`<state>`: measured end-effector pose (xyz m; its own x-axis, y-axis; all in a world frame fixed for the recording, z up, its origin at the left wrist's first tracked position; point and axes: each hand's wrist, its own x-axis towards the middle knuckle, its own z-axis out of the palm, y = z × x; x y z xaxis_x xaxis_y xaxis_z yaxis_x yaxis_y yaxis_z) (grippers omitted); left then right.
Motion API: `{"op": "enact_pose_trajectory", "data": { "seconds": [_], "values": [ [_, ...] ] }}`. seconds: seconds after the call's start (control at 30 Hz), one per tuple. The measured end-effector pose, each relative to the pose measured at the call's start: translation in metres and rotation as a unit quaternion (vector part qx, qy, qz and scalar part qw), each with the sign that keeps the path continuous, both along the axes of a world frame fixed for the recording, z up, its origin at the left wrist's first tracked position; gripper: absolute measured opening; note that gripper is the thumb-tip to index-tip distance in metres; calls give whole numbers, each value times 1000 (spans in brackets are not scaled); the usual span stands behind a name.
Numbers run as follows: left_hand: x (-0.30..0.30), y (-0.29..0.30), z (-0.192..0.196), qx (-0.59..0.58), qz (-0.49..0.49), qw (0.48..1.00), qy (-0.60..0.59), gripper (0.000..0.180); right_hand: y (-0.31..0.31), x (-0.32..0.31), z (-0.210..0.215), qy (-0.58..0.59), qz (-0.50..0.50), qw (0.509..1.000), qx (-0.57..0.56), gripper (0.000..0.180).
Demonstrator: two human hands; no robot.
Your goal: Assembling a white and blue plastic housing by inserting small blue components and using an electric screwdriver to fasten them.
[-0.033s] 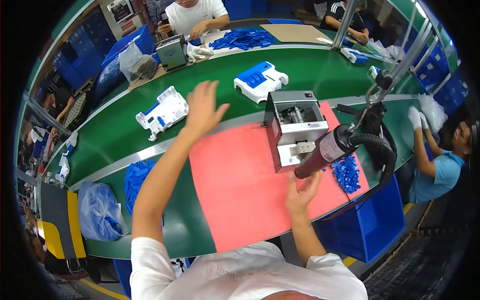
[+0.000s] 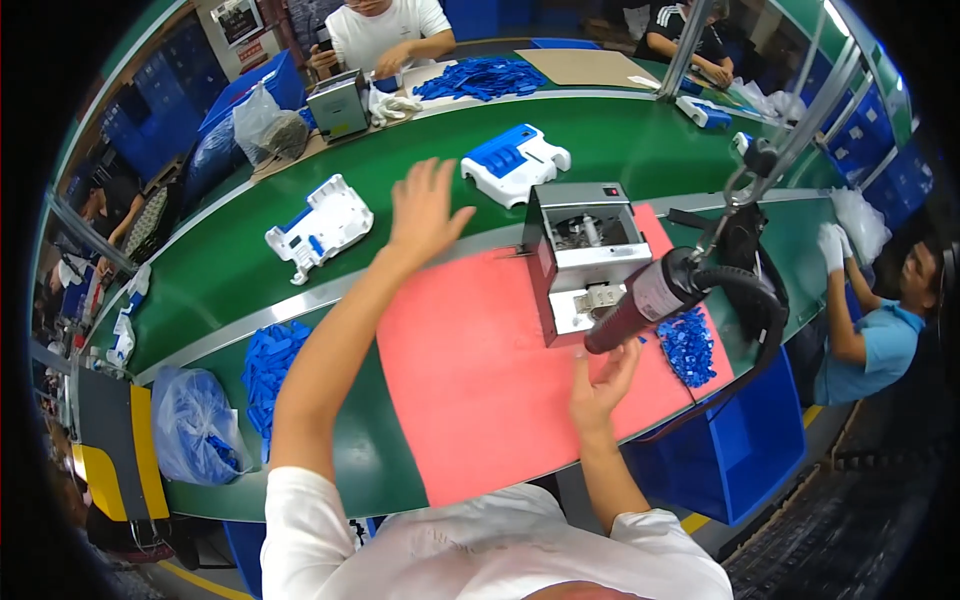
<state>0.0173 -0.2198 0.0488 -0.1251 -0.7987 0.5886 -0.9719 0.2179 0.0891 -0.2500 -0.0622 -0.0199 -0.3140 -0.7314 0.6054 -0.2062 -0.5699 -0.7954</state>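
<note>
Over green belt [image 2: 650,150], left hand [image 2: 425,213] is spread between white-blue housings [image 2: 515,168]; right hand [image 2: 598,395] gapes under dark tool [image 2: 640,302], contact unclear.

Bright, fairly even light o/head; strip light [image 2: 837,18] glares upper R. Pale sheen on green tabletop [image 2: 352,460]. Fisheye bends conveyor belt [image 2: 205,290], corners go black. My L hand [image 2: 427,212] reasonably sharp; far-L bg soft.
</note>
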Motion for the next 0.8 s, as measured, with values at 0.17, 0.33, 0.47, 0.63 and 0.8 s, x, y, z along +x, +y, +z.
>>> {"op": "enact_pose_trajectory", "data": {
  "seconds": [0.17,0.33,0.47,0.63,0.8],
  "values": [
    [-73,-84,-33,85,65,993,-41,76,0,-36,16,-132,-26,990,-42,39],
    [-91,-136,-61,128,128,982,-58,68,-26,-106,25,80,-107,984,117,30],
    [-70,-142,-57,140,101,983,-65,59,-49,-126,39,191,-140,963,127,20],
    [-74,-108,-3,250,122,957,-82,69,-80,-146,32,343,-142,910,186,24],
    [-71,-131,-3,245,136,960,-24,90,-110,-147,25,445,-122,848,259,20]
  ]
}}
